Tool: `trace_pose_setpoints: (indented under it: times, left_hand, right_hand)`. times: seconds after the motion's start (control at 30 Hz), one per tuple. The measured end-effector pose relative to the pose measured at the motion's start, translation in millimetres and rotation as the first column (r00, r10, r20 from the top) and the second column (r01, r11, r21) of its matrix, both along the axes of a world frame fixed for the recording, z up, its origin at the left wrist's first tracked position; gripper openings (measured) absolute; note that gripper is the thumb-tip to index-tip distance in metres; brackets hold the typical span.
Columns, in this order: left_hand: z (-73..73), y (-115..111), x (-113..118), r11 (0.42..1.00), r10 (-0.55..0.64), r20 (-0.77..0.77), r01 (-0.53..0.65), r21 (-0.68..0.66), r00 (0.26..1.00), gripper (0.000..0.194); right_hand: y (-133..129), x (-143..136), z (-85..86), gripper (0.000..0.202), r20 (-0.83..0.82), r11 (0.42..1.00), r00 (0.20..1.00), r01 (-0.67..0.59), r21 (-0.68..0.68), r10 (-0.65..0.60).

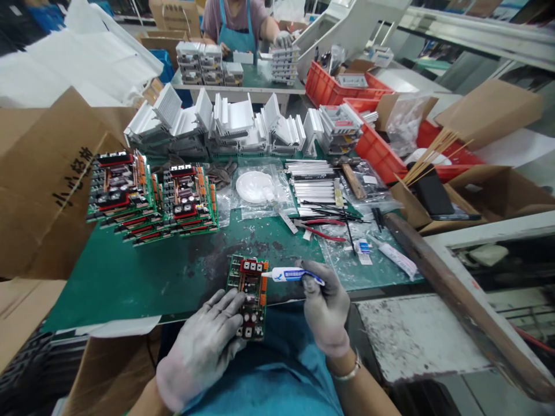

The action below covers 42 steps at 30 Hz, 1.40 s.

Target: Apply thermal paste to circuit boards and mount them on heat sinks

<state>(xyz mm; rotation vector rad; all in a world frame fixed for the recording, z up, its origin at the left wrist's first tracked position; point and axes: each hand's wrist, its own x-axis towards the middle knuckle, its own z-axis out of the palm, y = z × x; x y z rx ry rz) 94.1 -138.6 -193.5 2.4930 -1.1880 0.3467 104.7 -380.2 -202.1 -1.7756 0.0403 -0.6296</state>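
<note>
My left hand (203, 341), in a grey glove, grips a green circuit board (249, 289) at the near edge of the green mat (173, 271). The board carries red and black parts. My right hand (323, 306), also gloved, holds a small white and blue tube (290, 275) with its nozzle pointing at the board's right edge. Both hands work just above my blue apron.
Stacks of finished circuit boards (151, 199) stand at the left. White heat sinks (229, 124) line the back. Red pliers (323, 228), another tube (396, 258), metal strips (312, 185) and red crates (342, 86) lie right. Cardboard boxes (43, 179) flank the mat. A person in an apron (238, 26) works at the far table.
</note>
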Motion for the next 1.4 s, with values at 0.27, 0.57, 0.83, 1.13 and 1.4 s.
trace_pose_setpoints:
  times: [0.27, 0.57, 0.83, 1.13, 1.4]
  left_hand:
    - [5.2, 2, 2, 1.000, -0.016, -0.023, 0.017, 0.020, 1.000, 0.017]
    - [6.4, 0, 3, 0.999, -0.019, 0.008, 0.019, 0.042, 1.000, 0.019]
    - [-2.3, 5, 2, 0.999, -0.005, -0.056, 0.003, -0.031, 0.998, 0.018]
    - [-16.1, 11, 3, 0.989, 0.002, -0.056, -0.010, -0.147, 0.998, 0.015]
    - [-28.0, 11, 9, 0.982, 0.045, 0.102, -0.025, -0.189, 0.994, 0.020]
  right_hand:
    - [2, 5, 9.7, 0.021, 0.152, 0.941, 0.979, -0.081, -0.330, 0.137]
    - [5, 15, 14.5, 0.021, 0.157, 0.886, 0.967, -0.111, -0.450, 0.201]
    - [6, 11, 5.6, 0.015, 0.015, 0.993, 1.000, -0.007, -0.116, 0.009]
    - [-77, -9, 17.0, 0.042, -0.382, 0.961, 0.884, 0.274, -0.042, -0.269]
    - [-124, 4, 7.3, 0.035, -0.432, 0.896, 0.816, 0.218, -0.387, -0.385]
